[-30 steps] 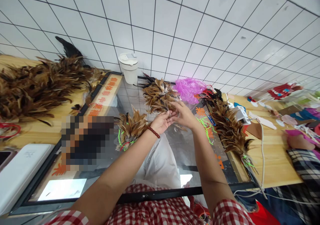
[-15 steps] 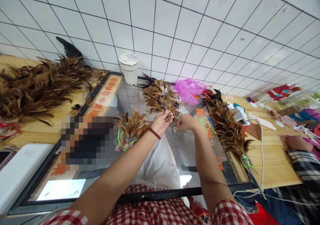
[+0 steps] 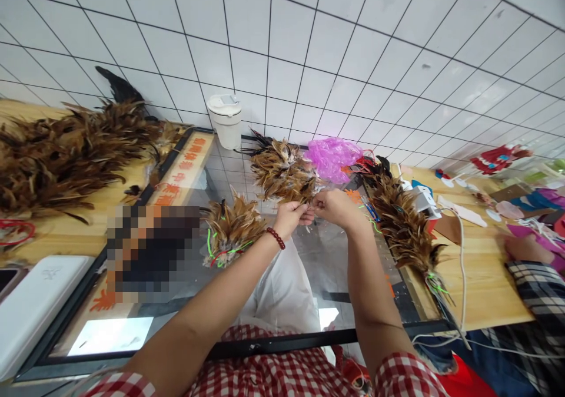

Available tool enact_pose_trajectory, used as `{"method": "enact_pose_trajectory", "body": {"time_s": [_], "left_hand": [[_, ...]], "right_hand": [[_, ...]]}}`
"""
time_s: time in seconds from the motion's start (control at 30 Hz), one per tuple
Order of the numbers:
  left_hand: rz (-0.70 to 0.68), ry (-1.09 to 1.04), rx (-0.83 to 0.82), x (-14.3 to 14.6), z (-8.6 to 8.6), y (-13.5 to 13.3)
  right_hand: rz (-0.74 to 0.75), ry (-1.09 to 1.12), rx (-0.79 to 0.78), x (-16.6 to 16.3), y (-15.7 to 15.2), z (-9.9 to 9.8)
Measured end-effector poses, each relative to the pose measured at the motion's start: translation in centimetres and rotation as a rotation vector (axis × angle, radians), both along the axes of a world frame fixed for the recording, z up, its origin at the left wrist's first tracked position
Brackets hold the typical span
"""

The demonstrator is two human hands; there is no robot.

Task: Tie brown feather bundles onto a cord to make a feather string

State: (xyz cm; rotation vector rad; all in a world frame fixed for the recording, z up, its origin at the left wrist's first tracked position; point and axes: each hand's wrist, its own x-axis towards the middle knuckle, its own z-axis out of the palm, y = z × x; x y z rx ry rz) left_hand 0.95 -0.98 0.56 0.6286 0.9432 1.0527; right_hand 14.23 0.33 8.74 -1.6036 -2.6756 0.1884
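Note:
My left hand (image 3: 292, 215), with a red bead bracelet at the wrist, and my right hand (image 3: 336, 207) meet over the glass table top (image 3: 273, 267). Both pinch small brown feathers at the near edge of a loose brown feather pile (image 3: 282, 170). The fingers of both hands are curled shut around the feathers, fingertips touching. A bundle of brown feathers tied with green and red string (image 3: 232, 229) lies just left of my left hand. A long row of brown feathers (image 3: 404, 223) lies to the right of my right hand.
A white lidded cup (image 3: 226, 120) stands at the tiled wall. A pink plastic bag (image 3: 333, 156) lies behind the pile. A big heap of dark feathers (image 3: 66, 155) covers the wooden bench at left. A white box (image 3: 33, 305) sits near left. Another person's sleeve (image 3: 536, 291) is at right.
My left hand went from palm-up and open to closed. My right hand drew back, then rose to meet the left, and both now pinch feathers together.

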Motion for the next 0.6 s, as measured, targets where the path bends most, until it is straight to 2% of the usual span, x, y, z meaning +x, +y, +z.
{"method": "enact_pose_trajectory", "body": {"time_s": [0.2,0.4,0.6], "left_hand": [[-0.081,0.041,0.044,0.2,-0.7,0.1],[-0.087,0.021,0.033,-0.6,-0.3,0.3],[-0.135,0.078,0.017,-0.6,-0.2,0.3]], "right_hand": [[0.021,-0.122,0.022,-0.9,-0.5,0.6],[-0.042,-0.207,0.016,-1.2,-0.4,0.0],[-0.009,-0.169,0.04,-1.8,-0.5,0.0]]}}
